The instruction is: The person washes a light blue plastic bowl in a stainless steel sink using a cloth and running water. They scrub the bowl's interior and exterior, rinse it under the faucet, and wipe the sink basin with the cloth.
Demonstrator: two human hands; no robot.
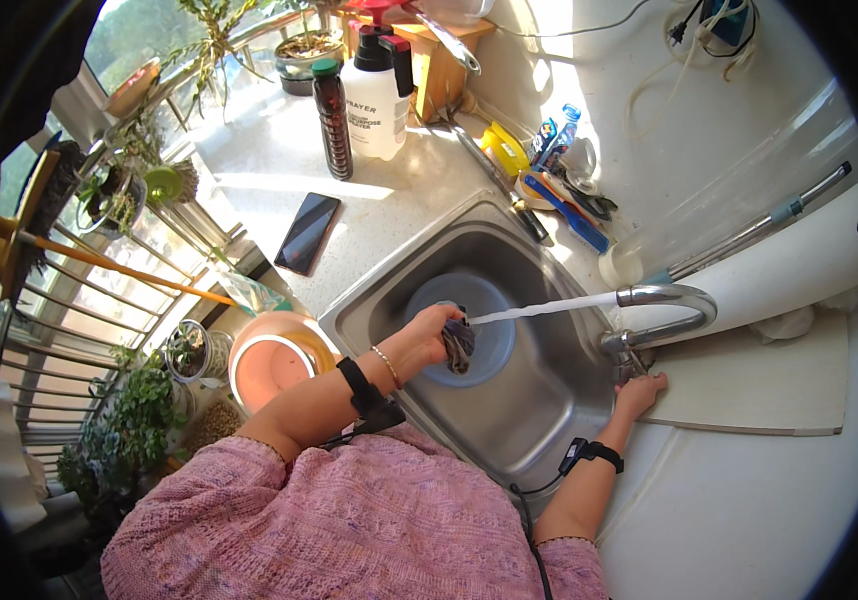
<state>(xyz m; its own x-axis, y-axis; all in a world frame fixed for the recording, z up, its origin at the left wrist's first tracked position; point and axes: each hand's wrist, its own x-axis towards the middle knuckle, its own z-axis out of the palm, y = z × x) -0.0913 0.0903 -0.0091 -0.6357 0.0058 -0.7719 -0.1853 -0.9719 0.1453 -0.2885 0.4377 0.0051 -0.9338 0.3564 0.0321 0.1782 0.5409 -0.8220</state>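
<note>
My left hand (429,335) grips a bunched dark grey cloth (460,346) above a pale blue plastic basin (500,352), which sits in the stainless steel sink (526,420). A stream of water (541,308) runs from the curved chrome faucet (669,296) and reaches the cloth. My right hand (640,394) is at the base of the faucet, by its handle; the fingers are partly hidden, so whether they are closed on the handle does not show.
A smartphone (308,233) lies on the speckled counter, near a white sprayer bottle (376,97) and a dark bottle (332,120). Brushes (568,214) and a metal rod (493,169) lie by the sink's back edge. Orange pots (273,367) and plants (136,412) stand at left.
</note>
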